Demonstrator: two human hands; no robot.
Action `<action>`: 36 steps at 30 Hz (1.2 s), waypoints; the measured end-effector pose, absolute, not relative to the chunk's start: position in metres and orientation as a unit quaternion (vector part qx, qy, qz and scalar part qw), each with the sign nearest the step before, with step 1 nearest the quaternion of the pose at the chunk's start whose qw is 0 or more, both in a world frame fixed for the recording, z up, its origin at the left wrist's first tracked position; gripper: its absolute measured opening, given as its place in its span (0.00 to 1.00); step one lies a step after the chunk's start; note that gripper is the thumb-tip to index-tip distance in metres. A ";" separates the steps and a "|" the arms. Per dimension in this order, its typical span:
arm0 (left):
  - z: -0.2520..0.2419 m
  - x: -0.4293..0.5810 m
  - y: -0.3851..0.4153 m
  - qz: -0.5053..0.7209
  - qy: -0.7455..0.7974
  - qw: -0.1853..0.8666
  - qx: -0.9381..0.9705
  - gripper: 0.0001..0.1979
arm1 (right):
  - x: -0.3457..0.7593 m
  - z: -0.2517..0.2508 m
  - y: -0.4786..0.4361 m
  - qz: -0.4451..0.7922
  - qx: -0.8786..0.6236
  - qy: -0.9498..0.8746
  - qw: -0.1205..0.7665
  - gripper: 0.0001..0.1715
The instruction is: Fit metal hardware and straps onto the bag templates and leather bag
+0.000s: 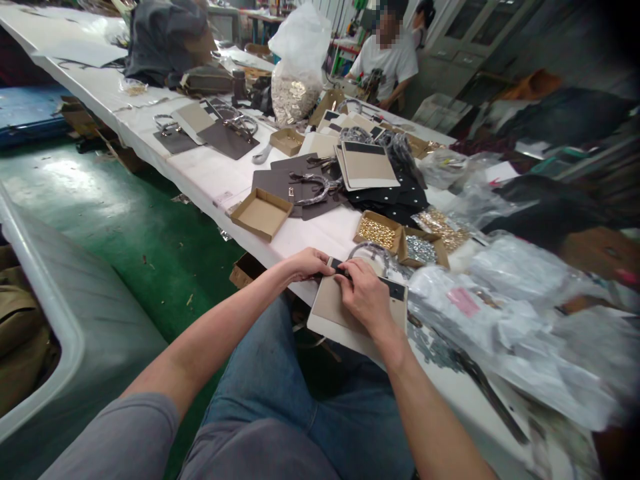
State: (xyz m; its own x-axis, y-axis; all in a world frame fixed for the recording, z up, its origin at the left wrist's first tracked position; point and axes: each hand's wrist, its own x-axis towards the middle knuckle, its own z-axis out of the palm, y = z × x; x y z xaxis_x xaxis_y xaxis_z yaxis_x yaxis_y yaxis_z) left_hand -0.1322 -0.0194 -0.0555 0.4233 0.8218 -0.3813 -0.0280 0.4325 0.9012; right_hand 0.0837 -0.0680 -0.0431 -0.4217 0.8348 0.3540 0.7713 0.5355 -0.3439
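Observation:
A beige leather panel [333,308] with a dark strip along its top lies at the near edge of the white table [210,175]. My left hand [309,263] pinches the panel's dark top edge at the left. My right hand [364,297] rests on the panel with fingertips pressed at the same dark strip, close to the left hand. A metal ring handle [371,249] curves just behind the hands.
Small cardboard boxes stand behind the panel: an empty one [261,213], one with gold studs [377,232], one with silver parts [421,249]. Grey leather pieces [295,181], plastic bags [505,293] at right. A person in a white shirt [390,61] sits at the far end. Green floor at left.

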 end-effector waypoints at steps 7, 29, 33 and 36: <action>-0.061 -0.131 -0.018 0.298 0.452 0.715 0.442 0.10 | 0.084 -0.044 -0.068 0.080 -0.480 -0.835 0.256 0.12; -0.083 -0.121 -0.015 0.323 0.438 0.715 0.439 0.04 | 0.099 -0.041 -0.041 0.350 -0.550 -0.688 0.320 0.16; -0.081 -0.122 -0.016 0.322 0.437 0.716 0.439 0.06 | 0.094 -0.036 -0.044 0.293 -0.542 -0.721 0.317 0.12; -0.079 -0.122 -0.017 0.319 0.435 0.716 0.442 0.05 | 0.090 -0.033 -0.047 0.255 -0.539 -0.737 0.318 0.11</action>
State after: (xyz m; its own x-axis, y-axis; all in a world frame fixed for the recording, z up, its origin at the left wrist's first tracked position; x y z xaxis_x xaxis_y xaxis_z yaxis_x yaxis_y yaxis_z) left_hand -0.1225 -0.0172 -0.0788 0.4177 0.8422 -0.3410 -0.0725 0.4049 0.9115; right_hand 0.0895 -0.0466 -0.0331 -0.2166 0.9569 0.1934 0.6326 0.2884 -0.7188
